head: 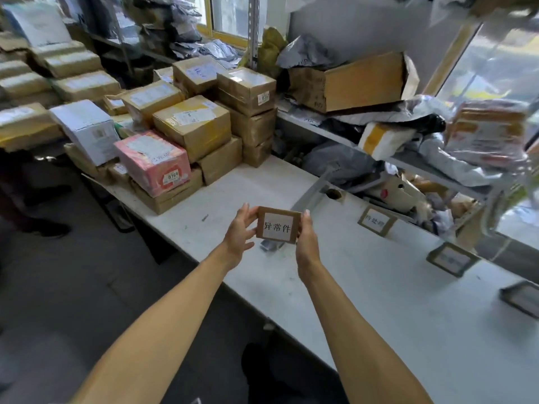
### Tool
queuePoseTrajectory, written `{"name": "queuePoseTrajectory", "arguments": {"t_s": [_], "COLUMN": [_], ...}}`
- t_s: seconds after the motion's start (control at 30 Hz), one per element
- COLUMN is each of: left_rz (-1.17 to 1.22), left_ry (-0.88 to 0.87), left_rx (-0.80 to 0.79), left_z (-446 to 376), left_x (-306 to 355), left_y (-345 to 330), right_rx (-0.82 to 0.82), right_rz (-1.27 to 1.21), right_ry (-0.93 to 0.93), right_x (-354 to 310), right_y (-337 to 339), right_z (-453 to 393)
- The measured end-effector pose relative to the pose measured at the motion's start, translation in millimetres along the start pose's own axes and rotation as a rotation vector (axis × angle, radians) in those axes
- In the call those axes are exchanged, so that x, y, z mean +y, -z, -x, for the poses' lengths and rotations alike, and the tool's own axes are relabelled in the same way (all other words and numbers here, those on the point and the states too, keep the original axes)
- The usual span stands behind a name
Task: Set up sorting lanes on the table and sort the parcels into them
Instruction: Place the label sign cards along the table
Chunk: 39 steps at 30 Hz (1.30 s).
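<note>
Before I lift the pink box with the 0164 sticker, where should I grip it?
Grip the pink box by its two short end faces, coming from above. It lies flat on top of a brown carton, with a taller carton close behind, so its top and ends are free.

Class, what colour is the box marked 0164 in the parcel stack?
Pink, with a white label on top; the head view shows it.

A stack of parcels (186,126) sits at the table's (379,301) far left end, three label cards (377,221) stand along its right edge, shelving (408,164) rises beyond them, and both hands hold another card (278,225) above the middle.
</note>
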<state>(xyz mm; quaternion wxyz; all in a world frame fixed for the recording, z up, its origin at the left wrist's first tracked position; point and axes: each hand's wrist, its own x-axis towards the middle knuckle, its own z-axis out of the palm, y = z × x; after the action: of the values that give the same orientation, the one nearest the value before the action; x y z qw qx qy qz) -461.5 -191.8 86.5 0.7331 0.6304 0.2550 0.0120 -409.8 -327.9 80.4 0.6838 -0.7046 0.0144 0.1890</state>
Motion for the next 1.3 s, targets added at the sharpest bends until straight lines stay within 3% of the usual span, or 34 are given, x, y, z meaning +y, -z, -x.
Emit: {"name": "queuePoseTrajectory", "arguments": {"t_s": [0.37,0.53,0.83,1.07,1.3], "left_rz": [-0.250,-0.371,-0.464,-0.605,-0.481], "left_ry": [0.083,0.109,0.143,0.156,0.203], "left_rx": [-0.156,-0.325,-0.544,-0.697,-0.741], "left_z": [43.0,54.1,86.1,85.4,77.3], "left_x": [-7.9,-20.4,-63.8,-86.3,-117.7], "left_y": [-132.9,-247.2,-515.6,-643.1,-735.7], "right_rx": [0.040,0.095,0.263,0.389,0.515], "right_rz": [-0.011,-0.013,-0.057,-0.067,-0.098], "right_ry": [-0.011,-0.025,-0.084,-0.151,-0.202], "right_x": [6.4,17.5,48.6,71.6,96.5], "right_y": [141.4,266.4,539.9,668.6,753.1], "right_z": [39.4,43.6,58.2,67.7,50.8]}}
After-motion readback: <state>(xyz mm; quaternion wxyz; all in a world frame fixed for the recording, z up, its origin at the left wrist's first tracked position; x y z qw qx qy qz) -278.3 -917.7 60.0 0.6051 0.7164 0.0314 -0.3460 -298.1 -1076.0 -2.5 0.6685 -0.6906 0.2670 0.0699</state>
